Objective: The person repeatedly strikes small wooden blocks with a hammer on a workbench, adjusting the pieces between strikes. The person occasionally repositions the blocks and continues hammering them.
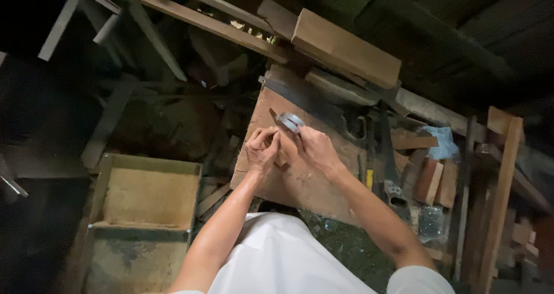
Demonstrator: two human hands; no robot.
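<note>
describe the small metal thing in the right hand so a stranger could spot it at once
Find the reddish-brown wooden board in the middle of the cluttered workshop, where both hands meet. At its far end, the right hand holds a small flat metal tool. It is the only shiny silver-grey piece there; everything around it is dull wood.

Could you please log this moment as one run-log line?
left hand: pinching small wood piece | right hand: gripping grey metal tool | surface: wooden board | nearby: handsaw, open wooden box

Clear plastic bag (430, 220) on floor at right; crumpled pale-blue bag (445, 142) behind wood blocks.
</note>
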